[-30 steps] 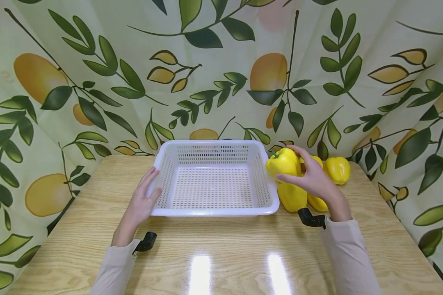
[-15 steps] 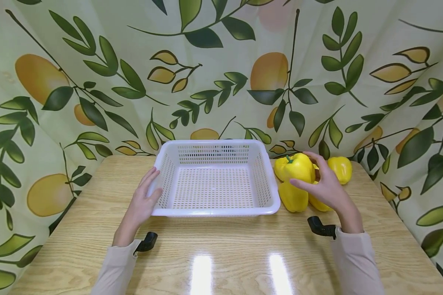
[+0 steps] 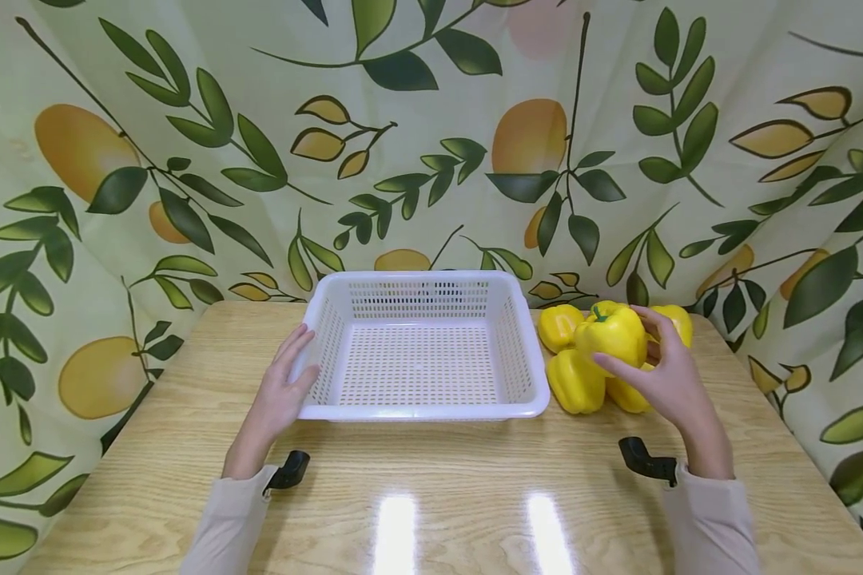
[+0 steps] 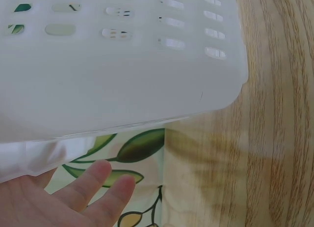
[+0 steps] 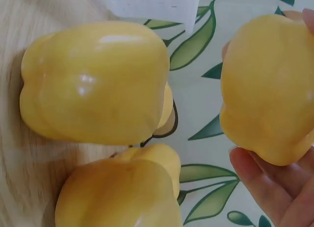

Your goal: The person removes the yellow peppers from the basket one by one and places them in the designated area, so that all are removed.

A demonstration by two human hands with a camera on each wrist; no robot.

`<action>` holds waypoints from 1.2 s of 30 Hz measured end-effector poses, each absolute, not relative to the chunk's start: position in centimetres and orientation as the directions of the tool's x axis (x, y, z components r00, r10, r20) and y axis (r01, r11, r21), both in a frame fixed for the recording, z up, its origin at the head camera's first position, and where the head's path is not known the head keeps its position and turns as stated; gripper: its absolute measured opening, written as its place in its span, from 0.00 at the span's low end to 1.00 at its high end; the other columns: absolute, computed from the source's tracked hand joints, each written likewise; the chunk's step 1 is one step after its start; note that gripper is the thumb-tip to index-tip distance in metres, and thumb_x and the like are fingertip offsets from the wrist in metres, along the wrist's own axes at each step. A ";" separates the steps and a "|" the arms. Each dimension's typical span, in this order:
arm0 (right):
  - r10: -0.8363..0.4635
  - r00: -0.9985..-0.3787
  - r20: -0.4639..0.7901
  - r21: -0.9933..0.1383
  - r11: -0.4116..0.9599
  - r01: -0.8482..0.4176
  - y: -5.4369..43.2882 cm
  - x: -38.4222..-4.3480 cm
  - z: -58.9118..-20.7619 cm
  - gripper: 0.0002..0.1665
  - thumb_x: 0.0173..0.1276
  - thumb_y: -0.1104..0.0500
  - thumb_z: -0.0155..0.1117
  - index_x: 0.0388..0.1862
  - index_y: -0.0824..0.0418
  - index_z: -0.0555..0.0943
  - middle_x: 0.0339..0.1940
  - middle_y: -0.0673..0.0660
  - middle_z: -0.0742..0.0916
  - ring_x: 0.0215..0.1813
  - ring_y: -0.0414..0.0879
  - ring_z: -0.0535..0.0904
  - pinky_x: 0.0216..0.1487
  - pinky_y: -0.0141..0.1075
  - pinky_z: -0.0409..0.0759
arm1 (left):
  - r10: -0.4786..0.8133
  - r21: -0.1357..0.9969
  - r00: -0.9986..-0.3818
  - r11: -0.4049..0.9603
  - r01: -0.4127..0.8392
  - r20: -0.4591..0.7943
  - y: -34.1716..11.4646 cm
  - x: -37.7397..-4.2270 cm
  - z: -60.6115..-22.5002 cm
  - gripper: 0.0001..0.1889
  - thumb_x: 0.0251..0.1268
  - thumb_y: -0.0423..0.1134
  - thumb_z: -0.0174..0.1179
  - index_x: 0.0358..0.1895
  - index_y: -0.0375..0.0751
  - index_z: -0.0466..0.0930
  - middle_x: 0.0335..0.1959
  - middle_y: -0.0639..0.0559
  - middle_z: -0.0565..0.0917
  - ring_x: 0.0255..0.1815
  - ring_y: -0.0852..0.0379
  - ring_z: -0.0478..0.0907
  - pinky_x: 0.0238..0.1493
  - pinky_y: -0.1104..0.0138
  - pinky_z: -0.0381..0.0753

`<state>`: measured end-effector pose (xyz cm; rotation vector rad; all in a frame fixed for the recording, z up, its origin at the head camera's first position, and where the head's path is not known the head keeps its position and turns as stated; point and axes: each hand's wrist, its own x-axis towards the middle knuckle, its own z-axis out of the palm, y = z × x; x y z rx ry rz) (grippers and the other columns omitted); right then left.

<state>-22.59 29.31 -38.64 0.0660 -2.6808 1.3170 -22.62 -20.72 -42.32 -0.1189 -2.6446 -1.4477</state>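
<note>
A white plastic basket (image 3: 420, 412) with slotted walls stands on the wooden table. My left hand (image 3: 279, 397) rests against its left side, near the front corner. Its fingers (image 4: 114, 193) look fairly straight beside the basket wall in the left wrist view, and the thumb is hidden there. A yellow bell pepper (image 3: 614, 337) with a green stem is held by my right hand (image 3: 674, 375) between thumb and fingers. It is raised above several other yellow bell peppers (image 3: 575, 383) to the right of the basket. The right wrist view shows the held pepper (image 5: 270, 84) apart from those on the table.
One pepper (image 3: 559, 326) lies close to the basket's right wall, and another (image 3: 674, 321) sits at the far right of the group. A leaf-and-fruit patterned cloth (image 3: 403, 160) hangs behind the table (image 3: 467, 495). A black wrist camera (image 3: 646, 461) is on each wrist.
My right hand has moved to the right with the bell pepper, from beside the basket's right rim to above the other peppers. The left hand and basket have stayed in place.
</note>
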 end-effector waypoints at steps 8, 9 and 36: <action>0.092 -0.972 0.217 -0.767 0.631 -0.112 30.5 -22.0 -38.6 0.52 0.65 0.50 0.71 0.79 0.57 0.53 0.71 0.67 0.67 0.53 0.56 0.71 0.39 0.17 0.70 | 0.008 0.822 -0.989 0.555 0.130 0.151 -20.7 -22.7 -42.3 0.30 0.73 0.32 0.49 0.76 0.37 0.58 0.82 0.45 0.48 0.82 0.36 0.45 0.76 0.36 0.48; 0.104 -0.969 0.224 -0.765 0.634 -0.109 30.7 -21.9 -38.6 0.51 0.65 0.50 0.71 0.79 0.55 0.54 0.71 0.66 0.67 0.52 0.53 0.71 0.39 0.17 0.71 | 0.008 0.821 -0.988 0.555 0.131 0.153 -20.7 -22.7 -42.3 0.30 0.73 0.32 0.49 0.76 0.37 0.58 0.82 0.45 0.48 0.81 0.36 0.45 0.76 0.36 0.48; 0.295 -0.936 0.191 -0.714 0.697 0.074 33.9 -21.1 -39.2 0.56 0.65 0.43 0.67 0.82 0.56 0.48 0.77 0.69 0.62 0.58 0.63 0.66 0.41 0.28 0.66 | 0.014 0.829 -0.987 0.541 0.140 0.157 -20.9 -22.9 -42.6 0.30 0.71 0.31 0.49 0.75 0.34 0.58 0.82 0.43 0.50 0.81 0.36 0.45 0.77 0.37 0.46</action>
